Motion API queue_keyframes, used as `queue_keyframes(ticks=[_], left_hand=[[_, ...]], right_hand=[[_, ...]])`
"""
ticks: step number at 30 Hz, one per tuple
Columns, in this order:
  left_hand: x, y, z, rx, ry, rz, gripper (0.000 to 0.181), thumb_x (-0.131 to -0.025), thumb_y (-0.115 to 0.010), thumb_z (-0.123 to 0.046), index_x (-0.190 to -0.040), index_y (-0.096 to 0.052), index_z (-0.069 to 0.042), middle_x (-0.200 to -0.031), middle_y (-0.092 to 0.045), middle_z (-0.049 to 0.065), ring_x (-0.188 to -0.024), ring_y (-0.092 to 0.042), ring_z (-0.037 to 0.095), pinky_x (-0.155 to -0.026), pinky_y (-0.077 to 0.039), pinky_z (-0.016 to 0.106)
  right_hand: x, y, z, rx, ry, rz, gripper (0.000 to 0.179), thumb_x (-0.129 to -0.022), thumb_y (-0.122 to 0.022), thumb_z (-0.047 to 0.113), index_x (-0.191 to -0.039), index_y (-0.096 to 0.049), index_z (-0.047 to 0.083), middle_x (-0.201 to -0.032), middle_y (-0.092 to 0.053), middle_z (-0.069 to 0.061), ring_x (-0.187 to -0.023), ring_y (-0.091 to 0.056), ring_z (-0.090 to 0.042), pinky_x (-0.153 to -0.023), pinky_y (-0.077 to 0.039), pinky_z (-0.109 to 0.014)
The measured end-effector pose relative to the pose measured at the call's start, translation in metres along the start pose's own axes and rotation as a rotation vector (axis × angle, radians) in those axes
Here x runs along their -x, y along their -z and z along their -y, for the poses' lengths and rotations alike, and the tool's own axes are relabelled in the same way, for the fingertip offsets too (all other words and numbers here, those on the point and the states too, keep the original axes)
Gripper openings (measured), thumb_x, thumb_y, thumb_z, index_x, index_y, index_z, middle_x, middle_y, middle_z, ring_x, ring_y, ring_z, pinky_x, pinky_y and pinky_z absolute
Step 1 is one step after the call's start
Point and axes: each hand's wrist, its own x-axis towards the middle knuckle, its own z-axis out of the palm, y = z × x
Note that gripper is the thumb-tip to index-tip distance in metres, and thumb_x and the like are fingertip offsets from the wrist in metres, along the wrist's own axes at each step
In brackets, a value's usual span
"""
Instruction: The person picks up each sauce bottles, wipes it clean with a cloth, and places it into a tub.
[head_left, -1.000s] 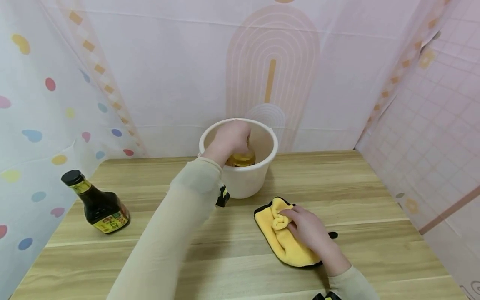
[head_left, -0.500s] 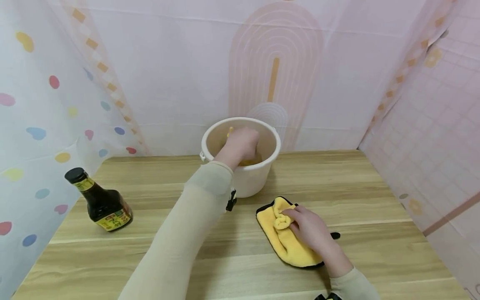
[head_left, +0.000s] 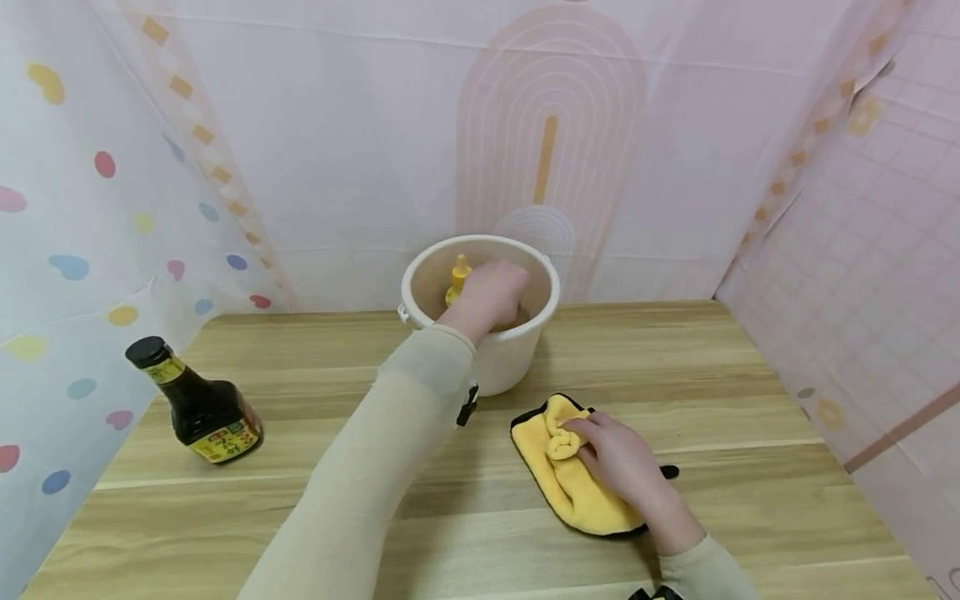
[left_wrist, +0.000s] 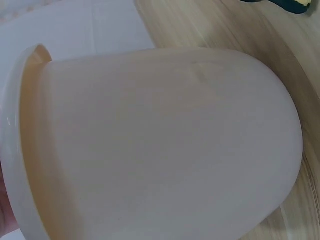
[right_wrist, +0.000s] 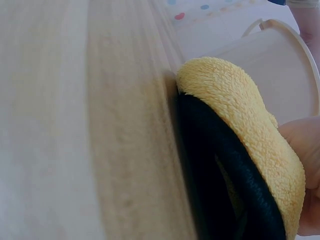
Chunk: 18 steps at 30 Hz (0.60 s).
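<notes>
My left hand (head_left: 491, 292) reaches down inside the white bucket (head_left: 498, 367), its fingertips hidden below the knuckles. Beside it, at the bucket's left inner wall, stands a bottle with a yellow nozzle top (head_left: 459, 275); its lower part is out of sight. The left wrist view is mostly filled by the bucket's outer wall (left_wrist: 165, 140). On the table, my right hand (head_left: 618, 458) pinches a rolled fold of a yellow towel with black edging (head_left: 555, 475). Thick yellow pile and the dark border of this towel (right_wrist: 235, 110) show close up in the right wrist view.
A dark sauce bottle with a yellow label (head_left: 221, 425) stands at the left of the wooden table (head_left: 300, 350). The bucket is at the back, near a patterned curtain (head_left: 360, 167). More curtain hangs along both sides.
My left hand has moved slightly right inside the bucket, and the yellow nozzle top now shows to its left. The right hand and the towel have stayed put.
</notes>
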Motion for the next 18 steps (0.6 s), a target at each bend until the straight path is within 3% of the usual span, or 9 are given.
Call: queue_keyframes(ticks=[3,7,10,15,18], left_hand=[[0.001,0.0007,-0.0032,0.0,0.011,0.007,0.004,-0.089,-0.064,-0.007,-0.091,-0.066,-0.01,-0.1,-0.067,0.007,-0.09,-0.061,0.024,-0.075,-0.054,0.04],[0.0046,0.0034,-0.0072,0.013,0.004,0.015,0.011,-0.093,-0.058,-0.006,-0.085,-0.063,-0.012,-0.094,-0.065,0.005,-0.083,-0.059,0.022,-0.065,-0.053,0.039],[0.006,0.004,-0.0081,0.021,-0.002,0.021,0.01,-0.093,-0.059,-0.008,-0.085,-0.061,-0.013,-0.089,-0.063,0.003,-0.081,-0.056,0.021,-0.065,-0.051,0.038],[0.0067,0.0049,-0.0087,-0.007,-0.034,-0.019,0.004,-0.093,-0.061,-0.015,-0.093,-0.064,-0.016,-0.088,-0.064,0.0,-0.086,-0.057,0.02,-0.083,-0.046,0.043],[0.0092,0.007,-0.0101,-0.022,-0.043,-0.056,0.017,-0.091,-0.061,-0.016,-0.107,-0.067,-0.016,-0.1,-0.067,0.0,-0.098,-0.058,0.023,-0.096,-0.04,0.049]], right_hand=[[-0.0009,0.0002,-0.0002,0.003,-0.003,0.001,0.028,-0.084,-0.076,0.001,-0.11,-0.072,0.009,-0.087,-0.059,-0.001,-0.065,-0.049,-0.012,-0.059,-0.045,-0.028],[-0.0017,-0.0005,-0.0009,0.009,-0.005,-0.003,0.028,-0.083,-0.076,0.001,-0.11,-0.073,0.01,-0.087,-0.06,-0.001,-0.065,-0.049,-0.011,-0.058,-0.045,-0.028],[-0.0017,-0.0009,-0.0013,0.008,0.0,-0.005,0.028,-0.084,-0.076,0.001,-0.11,-0.073,0.01,-0.087,-0.06,-0.001,-0.065,-0.049,-0.011,-0.058,-0.045,-0.028],[-0.0024,-0.0006,-0.0018,0.004,-0.011,0.006,0.028,-0.084,-0.075,0.001,-0.111,-0.073,0.01,-0.086,-0.059,0.0,-0.064,-0.048,-0.011,-0.058,-0.044,-0.027],[-0.0024,-0.0006,-0.002,0.005,-0.011,0.007,0.028,-0.084,-0.075,0.001,-0.111,-0.072,0.01,-0.086,-0.059,-0.001,-0.064,-0.048,-0.011,-0.058,-0.044,-0.027]])
